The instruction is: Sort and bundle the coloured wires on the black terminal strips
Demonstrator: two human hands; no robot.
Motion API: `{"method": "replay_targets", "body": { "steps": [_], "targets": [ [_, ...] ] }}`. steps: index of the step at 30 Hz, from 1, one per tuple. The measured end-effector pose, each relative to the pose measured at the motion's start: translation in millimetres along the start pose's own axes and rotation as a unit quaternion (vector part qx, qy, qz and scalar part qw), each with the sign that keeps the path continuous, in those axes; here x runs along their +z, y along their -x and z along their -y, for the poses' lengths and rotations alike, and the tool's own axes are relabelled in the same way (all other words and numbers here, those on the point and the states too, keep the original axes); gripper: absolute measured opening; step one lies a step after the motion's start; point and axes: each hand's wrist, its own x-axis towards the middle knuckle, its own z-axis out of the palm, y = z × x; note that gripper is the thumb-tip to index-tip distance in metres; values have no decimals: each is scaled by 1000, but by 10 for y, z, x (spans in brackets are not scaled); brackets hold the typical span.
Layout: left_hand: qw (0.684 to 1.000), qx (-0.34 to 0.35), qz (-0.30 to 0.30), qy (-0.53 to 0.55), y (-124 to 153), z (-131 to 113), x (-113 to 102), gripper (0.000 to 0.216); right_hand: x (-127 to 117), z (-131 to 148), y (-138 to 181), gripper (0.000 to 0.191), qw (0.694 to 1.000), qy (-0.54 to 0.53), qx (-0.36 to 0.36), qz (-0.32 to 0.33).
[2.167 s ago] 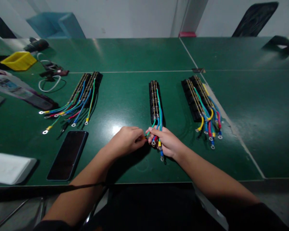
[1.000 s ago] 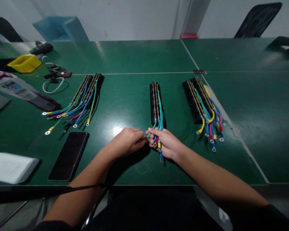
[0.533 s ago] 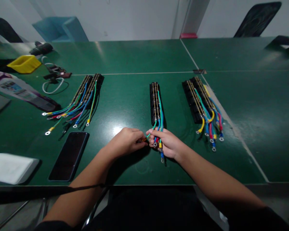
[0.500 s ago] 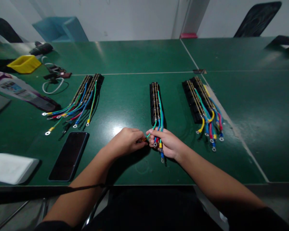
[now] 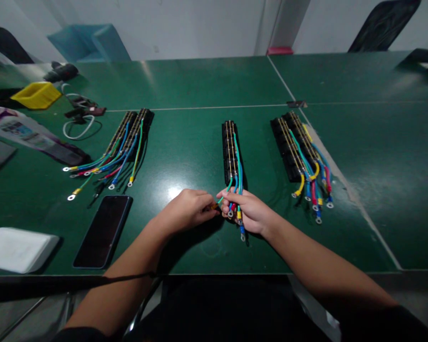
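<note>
Middle strip (image 5: 229, 152) lies on the green table (image 5: 185, 142), straight ahead of the person, rails up, long axis pointing away, wires coming off toward the person. Near end is just beyond the hands.

Right hand (image 5: 250, 211): closed around the wires (image 5: 240, 185), thumb across the top, fingers curled underneath. Lugs hang out below the grip: a blue lug (image 5: 242, 232) lowest, a yellow lug (image 5: 239, 215) just above it, red and blue ones bunched to the left.

Left hand (image 5: 191, 207): fingertips pinched on the end of the green wire (image 5: 230, 182), which bends out left from the strip's near end. A bit of orange-yellow shows at the fingertips; exact lug seating can't be told, fingers cover it. Hands sit close, tips just beside each other; whether they touch can't be told.

Left pair (image 5: 140, 127) of strips: angled, wires fanned toward the phone (image 5: 102, 232), ring ends loose on the table. Right pair (image 5: 286, 151): two strips side by side, wires curling toward the person, beside a pale streak along the table seam.

Phone lies screen up, left of the left forearm; white box (image 5: 23, 249) further left. Behind them: bottle (image 5: 32, 135) on its side, yellow bin (image 5: 36, 96), white cable (image 5: 77, 137) looped near it.
</note>
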Motion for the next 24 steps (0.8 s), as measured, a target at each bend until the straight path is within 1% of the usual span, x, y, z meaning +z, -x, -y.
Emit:
{"method": "replay_targets", "body": {
  "steps": [3,10,15,20,24],
  "targets": [
    [1000,3,3,-6,1,-7,-2,17,0,-2,0,7,1000,3,0,0],
    [999,8,9,-34,-8,-60,-38,25,12,-5,3,6,1000,17,-12,-3],
    [1000,2,13,-13,-3,-24,-19,19,13,-5,6,6,1000,12,-1,-10],
    [1000,6,17,-8,4,-10,-9,17,15,-12,10,6,1000,23,-7,-19],
    [1000,3,8,-18,-4,-39,-18,21,22,-14,13,6,999,28,-12,-18]
  ]
}}
